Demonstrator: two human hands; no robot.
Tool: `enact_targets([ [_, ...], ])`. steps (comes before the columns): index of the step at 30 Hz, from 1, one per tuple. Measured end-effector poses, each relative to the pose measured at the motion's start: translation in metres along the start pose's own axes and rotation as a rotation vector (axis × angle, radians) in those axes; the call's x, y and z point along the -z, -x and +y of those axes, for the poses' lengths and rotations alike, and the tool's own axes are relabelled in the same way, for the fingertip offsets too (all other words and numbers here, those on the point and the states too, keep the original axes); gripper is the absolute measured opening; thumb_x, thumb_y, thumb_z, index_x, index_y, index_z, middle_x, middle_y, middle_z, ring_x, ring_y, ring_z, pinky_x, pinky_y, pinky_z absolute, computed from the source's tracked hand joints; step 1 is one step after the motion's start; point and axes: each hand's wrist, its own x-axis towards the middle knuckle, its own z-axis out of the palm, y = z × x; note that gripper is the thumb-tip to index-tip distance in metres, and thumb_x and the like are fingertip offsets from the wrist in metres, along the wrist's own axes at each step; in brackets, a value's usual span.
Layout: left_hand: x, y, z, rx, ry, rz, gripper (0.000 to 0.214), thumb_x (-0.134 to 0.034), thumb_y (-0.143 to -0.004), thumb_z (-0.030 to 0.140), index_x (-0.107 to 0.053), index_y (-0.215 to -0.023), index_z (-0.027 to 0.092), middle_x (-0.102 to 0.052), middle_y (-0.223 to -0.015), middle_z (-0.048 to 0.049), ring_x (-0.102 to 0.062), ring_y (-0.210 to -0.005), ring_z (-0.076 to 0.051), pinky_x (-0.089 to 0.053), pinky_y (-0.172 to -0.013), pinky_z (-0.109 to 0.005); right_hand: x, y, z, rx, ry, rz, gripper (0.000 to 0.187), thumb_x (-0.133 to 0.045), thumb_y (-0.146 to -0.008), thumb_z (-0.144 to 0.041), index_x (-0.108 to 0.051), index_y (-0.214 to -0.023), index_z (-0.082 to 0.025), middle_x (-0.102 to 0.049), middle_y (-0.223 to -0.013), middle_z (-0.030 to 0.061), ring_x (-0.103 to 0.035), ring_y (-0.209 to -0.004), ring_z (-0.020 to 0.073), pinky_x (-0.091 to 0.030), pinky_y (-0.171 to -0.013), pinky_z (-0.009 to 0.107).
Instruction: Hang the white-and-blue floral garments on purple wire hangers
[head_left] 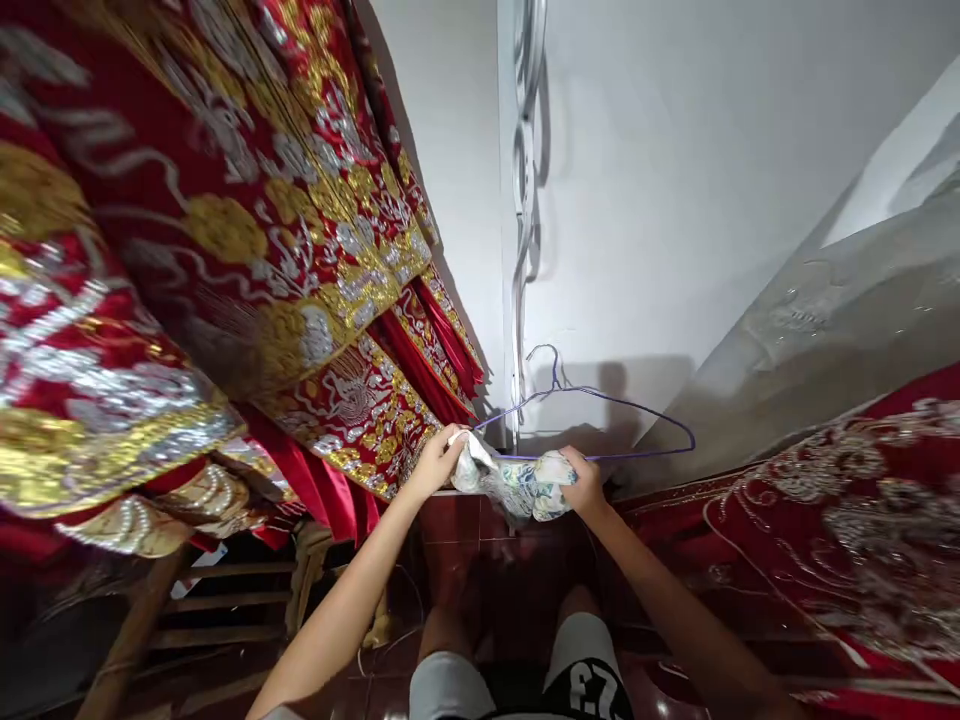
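Observation:
A purple wire hanger (pixel 637 403) is in front of me near the white wall, its hook pointing up. Bunched along its lower bar is a white floral cloth (pixel 553 470) with blue and green print, its exact kind not clear. My left hand (pixel 437 462) pinches the cloth's white left end, close to the hanger's left side. On the other end, my right hand (pixel 585 487) is closed round a bunched part of the same cloth. The cloth partly hides the hanger's lower bar.
Red garments (pixel 300 250) with gold and silver embroidery hang at the left. A wooden rack (pixel 225 600) stands below them. White cables (pixel 523 190) run down the wall corner. More red embroidered fabric (pixel 862 510) lies at the right, beside a translucent plastic cover (pixel 817 310).

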Motion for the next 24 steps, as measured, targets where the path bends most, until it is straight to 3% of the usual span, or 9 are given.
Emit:
enact_targets([
  [2, 0.000, -0.001, 0.022, -0.037, -0.014, 0.018, 0.031, -0.049, -0.094, 0.045, -0.062, -0.099, 0.018, -0.068, -0.088, -0.0041, -0.064, -0.083, -0.019, -0.053, -0.084, -0.031, 0.014, 0.007, -0.022, -0.023, 0.024, 0.015, 0.029, -0.048, -0.050, -0.026, -0.060, -0.076, -0.028, -0.063, -0.067, 0.0036, -0.059, -0.063, 0.0262, -0.047, -0.062, 0.038],
  [5, 0.006, 0.003, 0.059, -0.162, -0.040, -0.076, 0.027, -0.049, -0.094, 0.034, -0.067, -0.108, 0.018, -0.072, -0.102, -0.0078, -0.067, -0.098, -0.022, -0.052, -0.094, -0.033, 0.035, 0.026, -0.053, -0.012, 0.027, 0.077, 0.023, -0.048, -0.051, -0.026, -0.059, -0.071, -0.028, -0.063, -0.066, 0.0028, -0.059, -0.064, 0.0261, -0.046, -0.063, 0.037],
  [7, 0.016, 0.008, 0.087, -0.260, -0.057, -0.126, 0.027, -0.048, -0.095, 0.029, -0.071, -0.105, 0.018, -0.074, -0.108, -0.0102, -0.068, -0.104, -0.025, -0.051, -0.098, -0.035, 0.047, 0.039, -0.077, 0.006, 0.015, 0.148, 0.020, -0.049, -0.052, -0.026, -0.059, -0.070, -0.028, -0.061, -0.064, 0.0019, -0.056, -0.062, 0.0244, -0.045, -0.060, 0.036],
  [11, 0.048, 0.011, 0.151, -0.416, -0.097, -0.105, 0.027, -0.049, -0.095, 0.026, -0.073, -0.104, 0.017, -0.076, -0.102, -0.0103, -0.069, -0.098, -0.025, -0.052, -0.094, -0.037, 0.066, 0.044, -0.139, 0.054, -0.024, 0.321, 0.010, -0.051, -0.062, -0.024, -0.058, -0.068, -0.025, -0.056, -0.060, 0.0002, -0.050, -0.058, 0.0197, -0.040, -0.056, 0.032],
  [14, 0.079, -0.001, 0.205, -0.488, -0.120, -0.051, 0.028, -0.048, -0.092, 0.022, -0.074, -0.100, 0.016, -0.075, -0.093, -0.0079, -0.069, -0.093, -0.024, -0.052, -0.090, -0.034, 0.078, 0.020, -0.193, 0.106, -0.052, 0.486, 0.007, -0.054, -0.071, -0.025, -0.053, -0.064, -0.024, -0.048, -0.057, -0.0016, -0.045, -0.057, 0.0167, -0.036, -0.056, 0.029],
  [18, 0.120, -0.031, 0.263, -0.493, -0.170, 0.021, 0.029, -0.050, -0.092, 0.025, -0.076, -0.099, 0.014, -0.075, -0.088, -0.0058, -0.068, -0.086, -0.022, -0.050, -0.081, -0.030, 0.087, -0.032, -0.250, 0.159, -0.117, 0.521, 0.019, -0.056, -0.080, -0.028, -0.047, -0.064, -0.022, -0.039, -0.059, -0.0045, -0.038, -0.060, 0.0134, -0.031, -0.056, 0.026],
  [21, 0.142, -0.050, 0.283, -0.492, -0.249, 0.116, 0.029, -0.050, -0.090, 0.021, -0.077, -0.098, 0.014, -0.076, -0.091, -0.0066, -0.068, -0.087, -0.023, -0.048, -0.080, -0.029, 0.086, -0.067, -0.273, 0.209, -0.142, 0.473, 0.027, -0.056, -0.081, -0.029, -0.040, -0.061, -0.022, -0.035, -0.059, -0.0051, -0.034, -0.060, 0.0121, -0.028, -0.057, 0.025],
  [24, 0.155, -0.056, 0.280, -0.470, -0.279, 0.229, 0.030, -0.049, -0.090, 0.023, -0.077, -0.100, 0.015, -0.076, -0.093, -0.0065, -0.068, -0.088, -0.023, -0.047, -0.081, -0.030, 0.081, -0.091, -0.280, 0.217, -0.145, 0.390, 0.026, -0.055, -0.079, -0.028, -0.039, -0.060, -0.023, -0.033, -0.057, -0.0055, -0.033, -0.060, 0.0122, -0.026, -0.057, 0.026],
])
